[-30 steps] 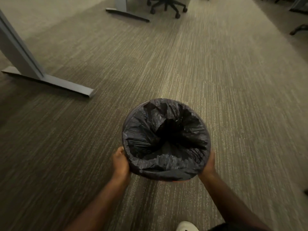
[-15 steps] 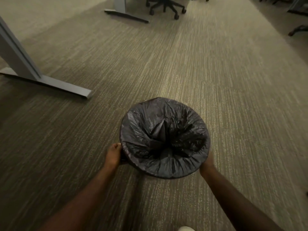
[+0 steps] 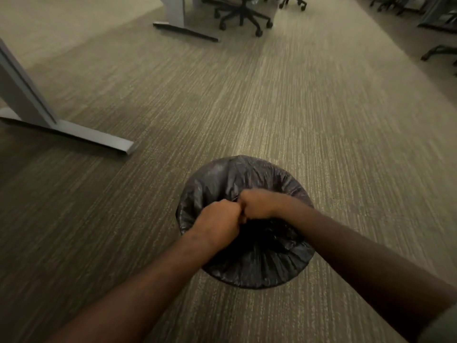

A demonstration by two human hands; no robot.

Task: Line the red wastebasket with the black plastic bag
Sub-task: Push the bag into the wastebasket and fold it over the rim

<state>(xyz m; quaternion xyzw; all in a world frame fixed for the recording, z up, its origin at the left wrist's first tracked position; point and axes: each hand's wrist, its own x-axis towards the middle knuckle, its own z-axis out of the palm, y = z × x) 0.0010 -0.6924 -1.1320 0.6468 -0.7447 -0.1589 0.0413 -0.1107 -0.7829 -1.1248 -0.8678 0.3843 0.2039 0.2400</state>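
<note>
The black plastic bag (image 3: 259, 266) is stretched over the round mouth of the wastebasket, which stands on the carpet in front of me. It is folded down around the rim and hides the basket, so no red shows. My left hand (image 3: 217, 219) and my right hand (image 3: 259, 204) are fists, knuckles touching, over the middle of the opening. Folds of the bag's far inner wall run in toward the fists, which seem to pinch the plastic between them. Motion blur softens the fingers.
A grey desk leg with a long foot (image 3: 74, 134) lies on the carpet to the left. Farther back are a second desk foot (image 3: 183, 30) and a black office chair (image 3: 242, 13). More chair bases (image 3: 437, 52) stand at the far right.
Both hands have left the outside of the rim and come together as fists over the middle of the opening. The bag's interior now looks pulled toward them.
</note>
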